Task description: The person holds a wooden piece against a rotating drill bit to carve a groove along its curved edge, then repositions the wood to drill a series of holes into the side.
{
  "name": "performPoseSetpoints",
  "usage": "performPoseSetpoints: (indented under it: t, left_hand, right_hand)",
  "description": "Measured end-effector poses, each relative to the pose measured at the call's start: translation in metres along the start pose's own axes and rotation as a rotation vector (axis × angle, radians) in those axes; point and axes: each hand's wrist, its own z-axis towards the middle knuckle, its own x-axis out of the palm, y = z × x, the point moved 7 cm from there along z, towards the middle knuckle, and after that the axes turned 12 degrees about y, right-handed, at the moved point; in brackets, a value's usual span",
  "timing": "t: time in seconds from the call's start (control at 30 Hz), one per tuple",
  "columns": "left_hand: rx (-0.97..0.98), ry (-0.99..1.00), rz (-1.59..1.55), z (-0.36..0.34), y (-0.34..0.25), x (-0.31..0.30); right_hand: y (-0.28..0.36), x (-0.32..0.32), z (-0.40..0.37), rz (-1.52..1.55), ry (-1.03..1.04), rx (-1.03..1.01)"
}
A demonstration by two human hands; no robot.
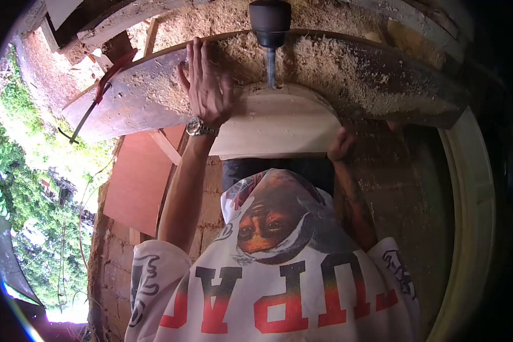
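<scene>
A pale wooden board (279,122) with a rounded far edge and a straight near edge lies flat on the sawdust-covered worktable (137,105). Above its curved edge hangs a dark chuck (270,23) holding a metal bit (271,68), whose tip is right at the wood. My left hand (206,88), a watch (199,127) on its wrist, rests with fingers stretched out over the table at the board's left side. At the board's right corner, my right hand (341,143) has its fingers curled around the edge.
Sawdust (359,68) is heaped around the bit and across the table. A red tool with a thin metal bar (100,91) overhangs the table's left end. Below stands a reddish panel (139,182) against a block wall (117,262). A curved pale frame (473,171) rises at right.
</scene>
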Motion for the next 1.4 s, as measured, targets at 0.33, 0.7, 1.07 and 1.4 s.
performPoseSetpoints:
  t: [0.33,0.7,1.07,1.4]
  left_hand:
    - [-0.009,-0.037,-0.009,0.001,-0.001,-0.004]
    - [-0.045,-0.030,-0.021,0.006,-0.002,-0.006]
    - [-0.035,-0.029,-0.011,0.006,-0.003,-0.009]
    - [-0.036,-0.072,-0.016,0.011,-0.004,-0.015]
  right_hand:
    - [-0.012,0.007,0.000,0.098,0.030,0.011]
    - [-0.015,0.011,-0.003,0.137,0.074,0.030]
    - [0.009,0.001,0.005,0.101,0.071,-0.011]
    - [0.017,-0.004,0.012,-0.010,-0.022,-0.043]
